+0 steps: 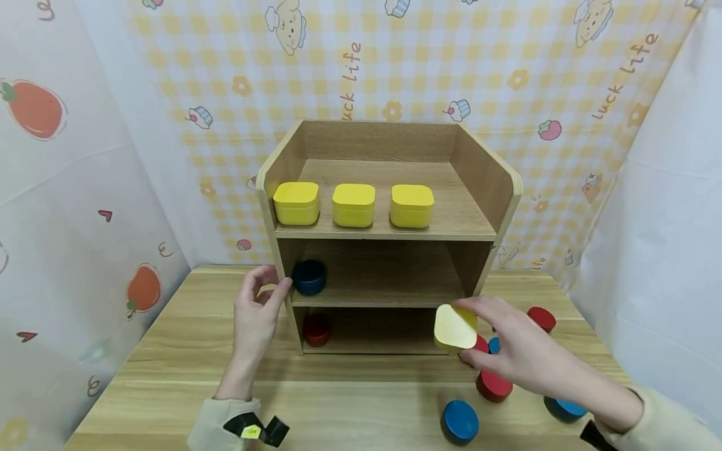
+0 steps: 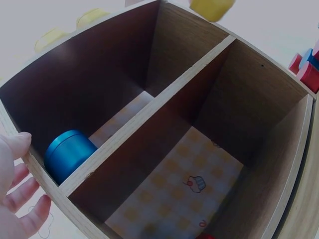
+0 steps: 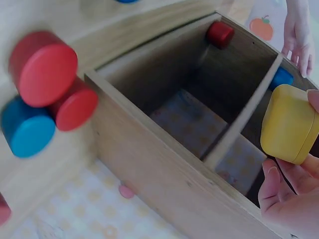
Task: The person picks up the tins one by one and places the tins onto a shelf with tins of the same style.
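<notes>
My left hand (image 1: 256,322) holds the left side panel of a small wooden shelf unit (image 1: 378,141), thumb at the front edge and fingers along the outside. Just inside that panel, on the middle level, sits a blue round tin (image 1: 309,277); a red round tin (image 1: 317,330) stands below it on the bottom level. Between thumb and fingers my right hand (image 1: 510,341) pinches a yellow square tin (image 3: 286,124), in front of the unit's lower right corner. Three more yellow tins, the middle one (image 1: 353,205) among them, line the top level in a spaced row.
Right of the unit, several red and blue round tins lie on the wooden table, including a red one (image 1: 494,385) under my right hand and a blue one (image 1: 459,421) near the front. A patterned cloth (image 1: 237,125) hangs behind.
</notes>
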`<state>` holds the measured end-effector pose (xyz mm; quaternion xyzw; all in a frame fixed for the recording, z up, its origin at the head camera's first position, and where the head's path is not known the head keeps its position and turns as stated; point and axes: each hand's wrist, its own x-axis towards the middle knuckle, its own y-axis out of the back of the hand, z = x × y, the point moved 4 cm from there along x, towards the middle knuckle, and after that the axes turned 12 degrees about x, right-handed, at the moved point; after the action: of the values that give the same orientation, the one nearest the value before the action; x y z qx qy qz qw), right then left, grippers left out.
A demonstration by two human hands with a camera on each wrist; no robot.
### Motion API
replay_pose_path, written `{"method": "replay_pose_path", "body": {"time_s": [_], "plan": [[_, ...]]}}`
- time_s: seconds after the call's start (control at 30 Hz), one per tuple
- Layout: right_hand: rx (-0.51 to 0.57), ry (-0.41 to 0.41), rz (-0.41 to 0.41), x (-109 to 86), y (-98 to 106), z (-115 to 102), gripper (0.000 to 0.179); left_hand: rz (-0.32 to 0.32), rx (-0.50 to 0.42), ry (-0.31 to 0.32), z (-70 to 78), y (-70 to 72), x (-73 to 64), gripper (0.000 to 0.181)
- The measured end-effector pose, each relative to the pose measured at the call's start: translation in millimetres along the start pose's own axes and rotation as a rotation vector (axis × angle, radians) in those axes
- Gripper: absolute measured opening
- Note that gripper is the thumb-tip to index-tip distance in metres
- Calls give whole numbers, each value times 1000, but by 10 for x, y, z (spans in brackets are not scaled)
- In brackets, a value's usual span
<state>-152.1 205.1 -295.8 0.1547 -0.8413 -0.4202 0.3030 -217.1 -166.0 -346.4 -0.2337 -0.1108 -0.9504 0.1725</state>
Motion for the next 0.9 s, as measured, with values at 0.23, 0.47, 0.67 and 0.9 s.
{"method": "replay_pose_path", "body": {"time_s": [0.23, 0.47, 0.67, 0.9], "plan": [[-58, 95, 19, 121, 251, -140, 70, 3, 18, -7, 59, 4, -13, 28], [-90, 172, 58, 253, 468, -291, 71, 0, 22, -20, 160, 5, -33, 27], [-93, 230, 96, 358, 632, -371, 72, 2, 24, -27, 163, 3, -30, 27], [-99, 270, 120, 480, 802, -418, 73, 0, 30, -36, 159, 2, -34, 27]]}}
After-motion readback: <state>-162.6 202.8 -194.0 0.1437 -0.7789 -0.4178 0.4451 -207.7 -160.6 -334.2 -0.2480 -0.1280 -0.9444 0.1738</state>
